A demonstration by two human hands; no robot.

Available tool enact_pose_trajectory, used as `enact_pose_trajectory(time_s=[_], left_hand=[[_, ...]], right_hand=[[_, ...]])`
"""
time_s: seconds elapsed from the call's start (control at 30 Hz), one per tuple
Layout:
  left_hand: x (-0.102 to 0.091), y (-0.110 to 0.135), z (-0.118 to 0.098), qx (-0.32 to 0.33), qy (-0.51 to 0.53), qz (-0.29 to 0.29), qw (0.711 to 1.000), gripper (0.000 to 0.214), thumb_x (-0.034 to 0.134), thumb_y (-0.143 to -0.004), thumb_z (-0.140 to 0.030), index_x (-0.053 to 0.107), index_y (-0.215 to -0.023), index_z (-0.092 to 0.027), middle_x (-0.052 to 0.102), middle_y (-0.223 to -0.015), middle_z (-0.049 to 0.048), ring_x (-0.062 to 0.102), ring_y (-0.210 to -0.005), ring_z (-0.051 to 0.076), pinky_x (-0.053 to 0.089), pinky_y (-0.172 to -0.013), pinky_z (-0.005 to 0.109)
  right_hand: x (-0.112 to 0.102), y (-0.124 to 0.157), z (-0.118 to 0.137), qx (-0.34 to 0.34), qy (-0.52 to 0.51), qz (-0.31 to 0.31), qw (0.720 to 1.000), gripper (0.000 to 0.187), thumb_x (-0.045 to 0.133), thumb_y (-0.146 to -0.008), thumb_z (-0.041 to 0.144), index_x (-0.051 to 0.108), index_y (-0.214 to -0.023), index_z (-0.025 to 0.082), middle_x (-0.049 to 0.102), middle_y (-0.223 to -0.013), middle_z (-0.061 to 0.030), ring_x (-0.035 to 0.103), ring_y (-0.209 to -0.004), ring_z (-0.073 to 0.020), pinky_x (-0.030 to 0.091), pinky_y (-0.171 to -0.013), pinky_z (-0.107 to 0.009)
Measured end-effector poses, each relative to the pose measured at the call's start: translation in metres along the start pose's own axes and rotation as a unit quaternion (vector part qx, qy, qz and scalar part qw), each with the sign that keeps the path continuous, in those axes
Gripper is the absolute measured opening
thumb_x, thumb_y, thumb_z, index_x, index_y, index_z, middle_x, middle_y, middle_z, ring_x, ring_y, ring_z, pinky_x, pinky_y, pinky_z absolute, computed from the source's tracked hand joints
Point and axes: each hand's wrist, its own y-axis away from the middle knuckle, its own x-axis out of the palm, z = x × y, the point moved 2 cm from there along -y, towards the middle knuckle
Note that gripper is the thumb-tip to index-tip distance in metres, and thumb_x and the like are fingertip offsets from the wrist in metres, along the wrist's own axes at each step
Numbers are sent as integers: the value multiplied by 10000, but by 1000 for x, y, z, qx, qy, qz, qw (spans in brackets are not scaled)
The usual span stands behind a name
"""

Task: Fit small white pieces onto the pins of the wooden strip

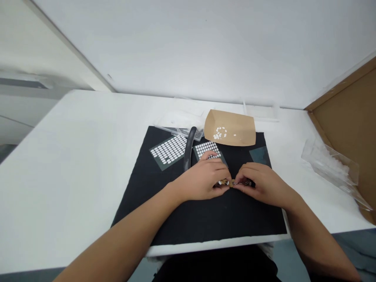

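Over the black mat (199, 219), my left hand (205, 178) and my right hand (261, 182) almost meet. Between their fingertips is a small tan piece (232, 183) with shiny bits on it; its exact kind is too small to make out. Both hands are closed, pinching it from either side, and the fingers hide most of it. Just beyond my left hand lies a black curved band (189, 149). Dark sheets of white ovals lie on the mat, one sheet (169, 150) left of the band and another (207, 149) partly behind my left hand.
A tan paper tray (245, 125) with loose white ovals sits at the mat's back edge. Beside it are clear plastic bags (179, 115) and a clear box (201, 136). A dark green sheet (260, 155) lies behind my right hand. Clear plastic packaging (331, 166) and a cardboard box (349, 117) stand right.
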Motion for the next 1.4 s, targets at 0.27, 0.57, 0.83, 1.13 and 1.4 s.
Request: enact_pose_trajectory(time_s=[0.27, 0.57, 0.83, 1.13, 1.4], left_hand=[[1, 0, 1, -6, -13, 7, 1000, 60, 687, -973, -258, 718, -937, -222, 764, -944, 9, 696, -955, 206, 254, -1178, 454], [4, -1, 0, -15, -25, -2, 1000, 105, 669, -998, -285, 700, -925, -216, 742, -911, 4, 679, -935, 199, 251, -1175, 447], [7, -1, 0, -9, -31, -14, 999, 103, 669, -999, -285, 694, -932, -212, 738, -917, -1, 679, -926, 189, 270, -1172, 439], [4, 0, 3, -10, -39, 5, 999, 158, 687, -991, -372, 711, -988, -216, 753, -979, 26, 681, -979, 219, 274, -1169, 448], [0, 0, 2, 4, -16, 10, 1000, 89, 673, -977, -294, 715, -963, -217, 765, -932, 12, 692, -949, 209, 302, -1143, 435]], right_hand=[[3, -1, 1, -12, -7, 7, 1000, 83, 664, -968, 139, 665, -996, 217, 704, -944, -28, 642, -843, -181, 494, -766, -303], [2, -1, 0, -17, -13, 13, 1000, 117, 641, -980, 142, 650, -1061, 225, 701, -978, -26, 639, -863, -181, 494, -789, -313], [2, -1, 0, -10, -19, 16, 1000, 154, 624, -964, 114, 631, -1066, 230, 707, -992, -25, 647, -875, -183, 498, -801, -316], [0, -1, 2, 3, -27, 12, 1000, 121, 691, -958, 183, 635, -1054, 233, 715, -976, -23, 663, -848, -180, 502, -785, -313], [1, 0, -2, -1, -13, 39, 999, 194, 792, -952, 274, 640, -1067, 238, 703, -954, 3, 660, -867, -181, 472, -794, -311]])
